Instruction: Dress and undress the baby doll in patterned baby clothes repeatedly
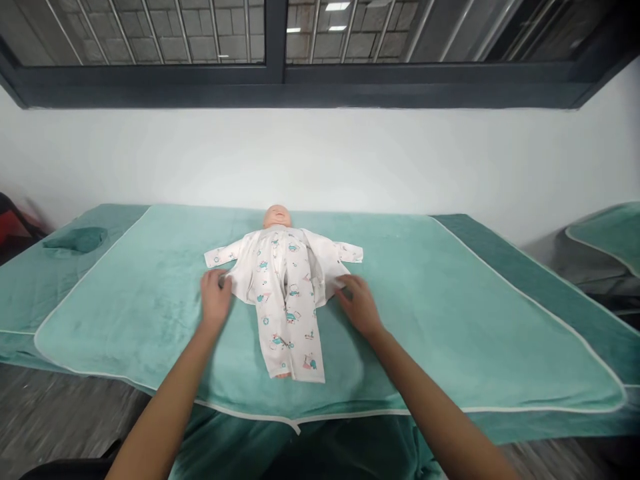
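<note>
Beyond the bed's left edge sat a black-and-red object [13, 227], cut off by the frame. Near the far left corner, a small, rounded dark-teal plush cushion [80, 240] lay on the darker green bed cover [125, 215]. Next came the pale green plush blanket with white piping [430, 300], spread over most of the bed.

Left hand [215, 298]: thumb and forefinger a narrow gap apart, tips at a side flap; could not tell if cloth was gripped. Left of the blanket's middle, a peach-coloured baby doll [277, 216] lay face up, head by the far edge, legs towards the near edge but short of it. It wore a white cloth outfit with small teal prints [293, 320], sleeves stretched sideways, plain flaps flared at both sides.

Right hand [361, 305]: fingertips narrowed in a pinch on the outfit's other flap, forearm crossing the near edge.

Past the bed's right edge, a second green cover with pale trim [607, 233] draped over something grey.
</note>
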`<state>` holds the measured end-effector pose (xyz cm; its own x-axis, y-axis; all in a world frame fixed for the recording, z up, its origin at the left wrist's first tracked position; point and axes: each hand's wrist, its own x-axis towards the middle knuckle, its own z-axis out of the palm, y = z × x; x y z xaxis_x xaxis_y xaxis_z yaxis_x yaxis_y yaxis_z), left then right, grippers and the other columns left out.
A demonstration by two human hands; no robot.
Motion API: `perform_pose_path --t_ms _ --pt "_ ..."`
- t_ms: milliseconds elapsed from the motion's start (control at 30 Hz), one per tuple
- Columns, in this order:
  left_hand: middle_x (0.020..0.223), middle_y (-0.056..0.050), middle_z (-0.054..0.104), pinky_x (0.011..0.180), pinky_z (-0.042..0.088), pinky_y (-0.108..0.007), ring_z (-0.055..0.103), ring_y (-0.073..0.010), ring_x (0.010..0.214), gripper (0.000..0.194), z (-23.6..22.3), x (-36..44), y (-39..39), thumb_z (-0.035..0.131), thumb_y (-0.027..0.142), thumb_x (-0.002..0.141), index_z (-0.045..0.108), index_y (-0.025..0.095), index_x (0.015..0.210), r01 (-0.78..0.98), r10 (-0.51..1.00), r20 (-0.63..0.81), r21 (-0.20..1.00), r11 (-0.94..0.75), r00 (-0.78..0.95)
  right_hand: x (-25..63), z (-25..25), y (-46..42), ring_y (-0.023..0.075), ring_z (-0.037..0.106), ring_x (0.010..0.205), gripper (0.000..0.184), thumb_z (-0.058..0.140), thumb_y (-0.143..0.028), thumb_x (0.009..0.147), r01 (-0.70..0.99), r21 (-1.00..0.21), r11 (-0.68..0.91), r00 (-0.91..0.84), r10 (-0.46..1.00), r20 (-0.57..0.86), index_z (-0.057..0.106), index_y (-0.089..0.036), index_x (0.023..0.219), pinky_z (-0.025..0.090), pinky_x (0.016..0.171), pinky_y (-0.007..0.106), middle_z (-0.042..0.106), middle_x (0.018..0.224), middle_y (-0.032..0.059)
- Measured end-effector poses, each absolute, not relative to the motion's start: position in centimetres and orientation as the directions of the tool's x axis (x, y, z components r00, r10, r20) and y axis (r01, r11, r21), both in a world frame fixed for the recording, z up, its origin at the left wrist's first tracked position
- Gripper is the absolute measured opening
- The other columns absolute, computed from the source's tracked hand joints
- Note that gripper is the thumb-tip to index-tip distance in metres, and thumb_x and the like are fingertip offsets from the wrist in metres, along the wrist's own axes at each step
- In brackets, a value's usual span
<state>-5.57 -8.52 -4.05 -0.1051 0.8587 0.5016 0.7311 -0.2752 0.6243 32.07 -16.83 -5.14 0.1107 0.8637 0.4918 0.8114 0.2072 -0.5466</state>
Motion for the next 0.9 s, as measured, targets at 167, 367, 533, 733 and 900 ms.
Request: perform_pose_path --t_ms 167,367,533,733,900 --pt "0.129 -0.017 0.062 0.103 0.041 -0.056 0.051 -0.0386 0.124 0.032 -3.9 -4.8 -6.4 0.057 0.041 0.092 0.066 0.018 0.112 0.884 0.903 0.387 0.467 -0.016 -0.188 35.2 -4.3 -13.1 0.0328 0.06 0.11 0.049 0.058 -0.052 0.091 0.833 -0.449 -0.322 0.469 0.842 0.266 0.063 -0.014 0.121 0.046 0.094 0.046 0.066 0.119 0.0203" --pt "0.109 -0.014 0.068 0.096 0.044 -0.051 0.058 -0.0351 0.112 0.021 -4.1 -4.5 -7.1 0.051 0.036 0.095 0.064 0.02 0.097 0.894 0.89 0.423 0.445 -0.042 -0.169 32.9 -2.8 -11.0 0.026 0.062 0.084 0.028 0.067 -0.044 0.079 0.581 -0.762 -0.284 0.494 0.868 0.054 0.054 -0.023 0.065 0.045 0.075 0.035 0.06 0.068 0.0046" --pt "0.096 -0.013 0.07 0.094 0.045 -0.049 0.065 -0.0317 0.097 0.028 -4.1 -4.6 -7.4 0.041 0.039 0.099 0.06 0.019 0.099 0.84 0.877 0.416 0.542 -0.027 -0.239 29.8 0.6 -9.8 0.0201 0.06 0.078 0.034 0.048 -0.058 0.086 0.301 -0.953 -0.018 0.425 0.898 0.118 0.05 -0.025 0.08 0.048 0.067 0.03 0.061 0.078 0.0004" --pt "0.093 -0.009 0.071 0.094 0.046 -0.046 0.067 -0.0284 0.093 0.019 -3.6 -4.6 -7.7 0.044 0.034 0.096 0.058 0.021 0.095 0.799 0.877 0.414 0.598 -0.062 -0.242 24.3 7.0 -11.7 0.0178 0.059 0.08 0.021 0.059 -0.044 0.089 0.397 -0.865 0.307 -0.182 0.95 0.254 0.056 -0.023 0.084 0.048 0.073 0.031 0.066 0.091 0.002" --pt "0.096 -0.008 0.071 0.091 0.048 -0.044 0.067 -0.0278 0.093 0.014 -3.9 -4.9 -8.0 0.052 0.032 0.09 0.059 0.022 0.098 0.675 0.894 0.353 0.733 -0.08 -0.277 23.0 5.0 -15.5 0.0218 0.061 0.09 0.02 0.063 -0.027 0.089 0.801 -0.47 0.372 -0.236 0.917 0.323 0.059 -0.023 0.108 0.049 0.074 0.034 0.061 0.118 0.0093"
